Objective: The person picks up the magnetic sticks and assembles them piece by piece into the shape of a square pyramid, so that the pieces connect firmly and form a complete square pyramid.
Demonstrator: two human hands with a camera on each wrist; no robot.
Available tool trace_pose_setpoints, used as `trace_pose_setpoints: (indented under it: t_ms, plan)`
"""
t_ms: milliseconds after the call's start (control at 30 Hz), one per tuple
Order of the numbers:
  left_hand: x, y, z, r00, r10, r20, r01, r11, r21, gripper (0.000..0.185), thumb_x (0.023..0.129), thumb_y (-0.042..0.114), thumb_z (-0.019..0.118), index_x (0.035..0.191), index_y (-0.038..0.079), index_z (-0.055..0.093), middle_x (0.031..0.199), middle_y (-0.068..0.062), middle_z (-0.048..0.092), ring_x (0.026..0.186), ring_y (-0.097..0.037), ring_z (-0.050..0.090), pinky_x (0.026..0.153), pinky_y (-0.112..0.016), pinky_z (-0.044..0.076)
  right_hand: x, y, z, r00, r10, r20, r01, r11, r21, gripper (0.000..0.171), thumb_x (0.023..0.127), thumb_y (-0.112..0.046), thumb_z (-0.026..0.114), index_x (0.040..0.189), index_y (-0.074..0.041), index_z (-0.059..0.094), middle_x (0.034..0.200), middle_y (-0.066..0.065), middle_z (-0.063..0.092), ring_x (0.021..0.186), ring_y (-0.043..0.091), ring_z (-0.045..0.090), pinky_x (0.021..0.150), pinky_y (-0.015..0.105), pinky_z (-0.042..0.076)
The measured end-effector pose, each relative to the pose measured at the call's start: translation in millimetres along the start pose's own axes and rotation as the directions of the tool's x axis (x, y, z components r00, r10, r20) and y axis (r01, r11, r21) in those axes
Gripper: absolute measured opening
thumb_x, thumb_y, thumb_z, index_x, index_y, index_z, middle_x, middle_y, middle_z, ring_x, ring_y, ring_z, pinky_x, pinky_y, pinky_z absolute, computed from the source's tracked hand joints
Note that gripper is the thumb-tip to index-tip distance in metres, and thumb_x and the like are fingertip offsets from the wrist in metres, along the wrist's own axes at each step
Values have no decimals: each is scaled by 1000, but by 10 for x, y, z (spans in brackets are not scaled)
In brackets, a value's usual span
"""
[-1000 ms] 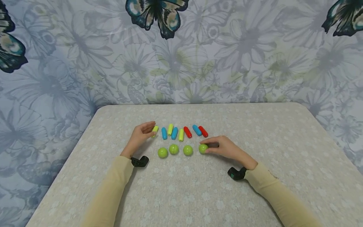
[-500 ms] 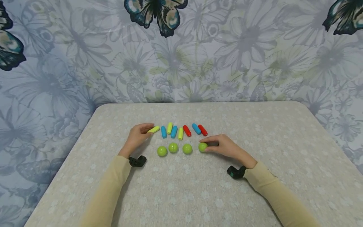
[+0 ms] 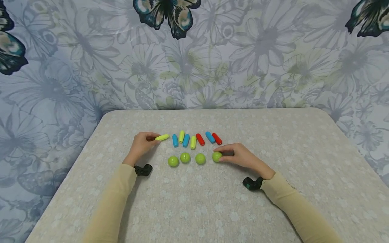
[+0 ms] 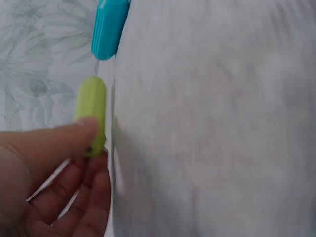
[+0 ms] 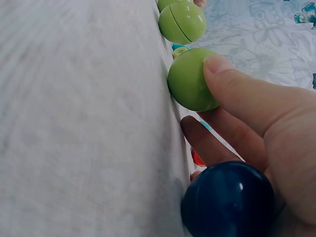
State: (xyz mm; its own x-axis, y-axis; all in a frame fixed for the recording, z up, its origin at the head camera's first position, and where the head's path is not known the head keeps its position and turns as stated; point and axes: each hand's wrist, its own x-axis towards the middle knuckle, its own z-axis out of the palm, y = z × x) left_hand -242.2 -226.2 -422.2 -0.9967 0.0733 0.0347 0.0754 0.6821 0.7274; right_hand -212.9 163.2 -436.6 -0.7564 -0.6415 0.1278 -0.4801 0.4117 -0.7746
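My left hand pinches a yellow-green capsule by one end, just left of a row of blue, yellow-green and red capsules. In the left wrist view the thumb lies on that capsule, with a blue capsule beyond it. My right hand holds the rightmost green ball of a row of green balls. The right wrist view shows the thumb on this green ball and a dark blue ball tucked under the palm.
Everything lies on a pale patterned table against a floral wall with butterflies. Black wrist cameras sit on both yellow sleeves. The table's rounded far corners are at the left and right.
My left hand has drawn the yellow-green capsule leftward, away from the row, and turned it to lie crosswise. The right hand stays on the green ball.
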Motion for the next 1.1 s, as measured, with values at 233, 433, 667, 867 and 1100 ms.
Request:
trace_pose_setpoints:
  t_ms: [233,433,667,867,1100]
  plan:
    - [-268,216,-94,1000,26,16,-23,985,-170,32,88,14,68,118,4,65,113,-14,62,98,-26,60,79,-39,51,-10,-14,5,1000,16,7,-16,1000,1,40,84,-25,71,121,-12,65,118,-4,62,109,11,55,90,31,45]
    - [-700,744,78,976,158,148,-109,950,-293,28,86,6,69,112,-1,67,106,-13,65,92,-24,62,76,-32,52,-14,-17,-3,1000,19,9,-19,1000,11,40,84,-25,71,122,-12,64,118,-4,62,109,12,55,90,31,45]
    - [-844,829,595,912,279,301,-155,914,-376,23,84,6,71,107,2,70,98,-7,66,85,-18,64,70,-29,53,-8,-3,7,1000,8,-7,-8,1000,23,40,84,-24,71,121,-11,65,116,-4,63,107,11,56,88,31,47]
    - [-896,804,871,886,313,341,-190,918,-348,21,81,5,73,102,3,72,91,-1,66,80,-13,63,69,-26,53,-7,5,35,1000,10,3,-10,1000,28,41,84,-27,71,122,-12,65,116,-5,63,106,10,57,87,30,47]
    - [-874,793,1021,890,348,295,-270,923,-275,20,80,8,75,100,6,74,85,4,65,72,-9,58,62,-24,50,-13,11,4,1000,-4,-27,4,1000,13,40,84,-26,71,121,-12,65,115,-3,63,105,12,57,86,32,48]
